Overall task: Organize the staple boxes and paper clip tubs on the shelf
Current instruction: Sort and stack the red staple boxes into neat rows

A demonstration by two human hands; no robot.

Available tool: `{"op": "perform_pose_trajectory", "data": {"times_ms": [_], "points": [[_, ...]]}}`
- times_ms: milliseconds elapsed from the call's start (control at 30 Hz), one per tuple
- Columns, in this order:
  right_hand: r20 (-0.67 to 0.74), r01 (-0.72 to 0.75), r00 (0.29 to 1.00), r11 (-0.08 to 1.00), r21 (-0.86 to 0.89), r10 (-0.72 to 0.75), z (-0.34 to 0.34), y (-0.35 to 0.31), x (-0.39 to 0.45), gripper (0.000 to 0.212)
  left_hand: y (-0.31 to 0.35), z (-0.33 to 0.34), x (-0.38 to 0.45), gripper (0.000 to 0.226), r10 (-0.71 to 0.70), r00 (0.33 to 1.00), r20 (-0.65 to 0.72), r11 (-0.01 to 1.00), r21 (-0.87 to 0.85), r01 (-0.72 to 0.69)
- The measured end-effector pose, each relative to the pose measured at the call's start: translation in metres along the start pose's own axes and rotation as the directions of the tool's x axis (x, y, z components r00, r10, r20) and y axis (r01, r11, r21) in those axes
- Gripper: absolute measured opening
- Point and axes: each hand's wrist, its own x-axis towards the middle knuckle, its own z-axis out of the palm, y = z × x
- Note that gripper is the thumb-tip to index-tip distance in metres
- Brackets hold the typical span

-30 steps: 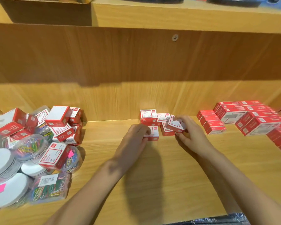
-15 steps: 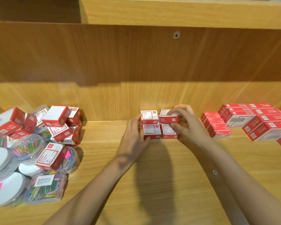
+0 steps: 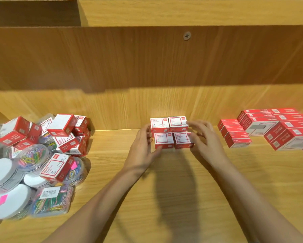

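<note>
Staple boxes (image 3: 171,132): red-white, squared block.

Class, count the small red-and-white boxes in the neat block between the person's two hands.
4 visible: back left, back right, front left, front right. They touch in a two-by-two block. More may sit hidden beneath or behind.

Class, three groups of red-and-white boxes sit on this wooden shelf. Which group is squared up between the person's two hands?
The middle group of four small red-and-white boxes, with the left hand and right hand flanking it. The left heap is jumbled; the right stacks stand untouched.
</note>
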Motion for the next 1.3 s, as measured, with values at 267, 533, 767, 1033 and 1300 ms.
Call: {"op": "perform_pose_trajectory", "data": {"times_ms": [267, 533, 767, 1033, 1300], "points": [[-0.107, -0.125, 0.985, 0.988, 0.094, 0.135, 0.013, 0.005, -0.022, 0.026, -0.001, 0.0, -0.001, 0.063, 0.048, 0.999, -0.016, 0.999, 0.017, -0.048], [-0.138, -0.109, 0.985, 0.994, -0.018, 0.105, 0.02, 0.001, -0.022, 0.031, -0.007, 0.002, 0.0, 0.06, 0.042, 0.999, -0.033, 0.997, 0.062, -0.04], [-0.096, -0.109, 0.99, 0.992, -0.068, 0.103, 0.016, -0.007, -0.023, 0.026, -0.002, -0.001, -0.001, 0.059, 0.043, 0.999, -0.018, 0.994, 0.104, -0.041], [-0.071, 0.158, 0.983, 0.978, -0.139, -0.169, 0.019, -0.048, -0.021, 0.018, 0.007, -0.062, -0.035, 0.039, 0.264, 0.96, -0.094, 0.886, 0.417, -0.203], [0.293, 0.36, 0.894, 0.933, -0.021, -0.338, 0.111, -0.109, 0.003, 0.035, 0.01, -0.167, -0.073, 0.031, 0.24, 0.935, -0.26, 0.631, 0.774, 0.054]]}}
